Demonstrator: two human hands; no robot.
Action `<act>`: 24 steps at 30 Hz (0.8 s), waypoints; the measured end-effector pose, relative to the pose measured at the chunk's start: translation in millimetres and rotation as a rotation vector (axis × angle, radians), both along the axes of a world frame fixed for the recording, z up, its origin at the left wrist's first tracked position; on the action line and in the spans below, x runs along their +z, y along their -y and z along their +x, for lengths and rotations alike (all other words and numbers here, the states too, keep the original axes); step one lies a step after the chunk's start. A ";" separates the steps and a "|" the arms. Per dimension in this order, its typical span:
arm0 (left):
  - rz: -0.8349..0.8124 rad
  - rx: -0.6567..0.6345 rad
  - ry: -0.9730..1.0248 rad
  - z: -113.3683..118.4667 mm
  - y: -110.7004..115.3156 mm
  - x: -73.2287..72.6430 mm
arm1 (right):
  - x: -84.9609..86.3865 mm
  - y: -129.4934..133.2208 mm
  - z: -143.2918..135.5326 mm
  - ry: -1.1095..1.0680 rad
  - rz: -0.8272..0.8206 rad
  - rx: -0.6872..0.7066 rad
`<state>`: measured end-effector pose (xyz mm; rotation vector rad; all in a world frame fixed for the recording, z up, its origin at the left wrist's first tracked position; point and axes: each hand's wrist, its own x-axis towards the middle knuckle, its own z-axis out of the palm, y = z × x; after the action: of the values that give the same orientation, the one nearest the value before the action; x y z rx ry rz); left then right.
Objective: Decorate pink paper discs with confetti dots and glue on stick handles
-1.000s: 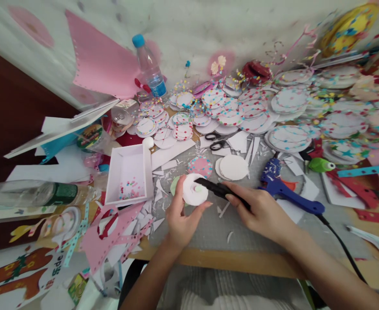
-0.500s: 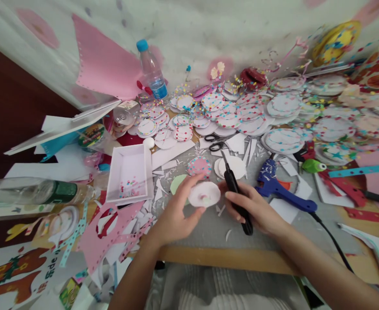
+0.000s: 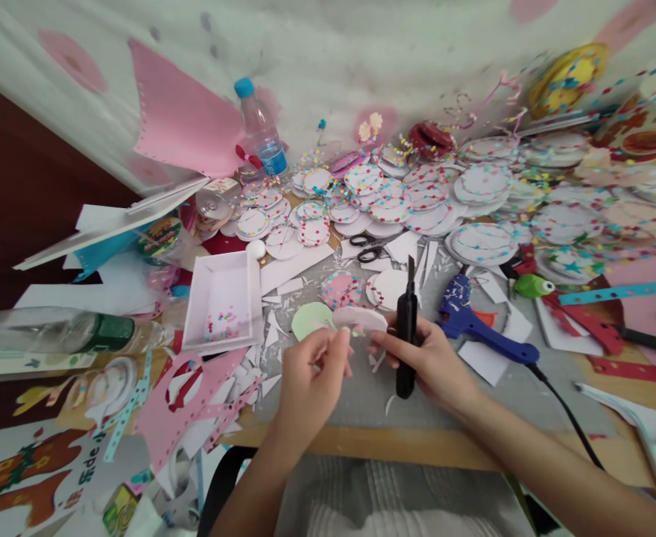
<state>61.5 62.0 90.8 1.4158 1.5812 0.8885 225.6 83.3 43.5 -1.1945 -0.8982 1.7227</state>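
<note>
My right hand (image 3: 431, 362) is wrapped round a black craft knife (image 3: 405, 343), which stands upright with its narrow tip at the top. The thumb and a finger of that hand reach to a small pale pink-white disc (image 3: 360, 319), now tilted nearly edge-on. Just below and left of the disc, my left hand (image 3: 314, 377) is closed, thumb and fingertips pressed together; anything between them is hidden. A pale green disc (image 3: 307, 321) lies behind the left hand. Beyond are a pink disc with a dotted rim (image 3: 341, 289) and white discs (image 3: 389, 289).
A blue glue gun (image 3: 473, 328) with a black cord lies to the right. Black-handled scissors (image 3: 368, 250) rest among paper scraps. A white box (image 3: 221, 272) holding small coloured bits stands left. Stacks of decorated discs (image 3: 387, 198) and a water bottle (image 3: 264, 134) line the back.
My left hand has gone from holding the disc's edge to a pinch below it. The disc has tilted, now by the right fingers. The knife has turned from slanted to upright.
</note>
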 end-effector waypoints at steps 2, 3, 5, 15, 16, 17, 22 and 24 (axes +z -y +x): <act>-0.133 -0.025 0.053 4.5 -2.1 -2.8 | 0.7 1.6 -1.9 0.021 0.022 0.055; -0.155 -0.012 0.059 6.1 -3.8 -4.5 | 1.3 2.2 -2.9 0.023 0.028 0.076; -0.164 0.005 0.067 7.3 -7.3 -7.9 | 2.4 2.8 -4.7 0.013 0.028 0.105; -0.226 -0.037 0.213 2.0 -13.6 -16.1 | 0.2 3.4 -6.8 -0.020 -0.022 0.102; -0.228 -0.033 0.207 1.9 -13.7 -16.7 | -0.3 3.5 -7.1 -0.015 -0.023 0.102; -0.226 -0.032 0.194 1.9 -13.7 -17.1 | -0.8 3.5 -7.4 -0.016 -0.025 0.101; -0.132 -0.065 0.026 2.8 -12.1 -15.5 | -4.7 3.4 -7.6 -0.046 -0.039 0.121; -0.077 -0.085 -0.053 3.5 -10.7 -15.4 | -6.1 3.4 -7.4 -0.050 -0.051 0.122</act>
<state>65.0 72.7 75.4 1.4507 1.5660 0.7380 218.2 79.9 37.4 -1.1444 -0.9188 1.8748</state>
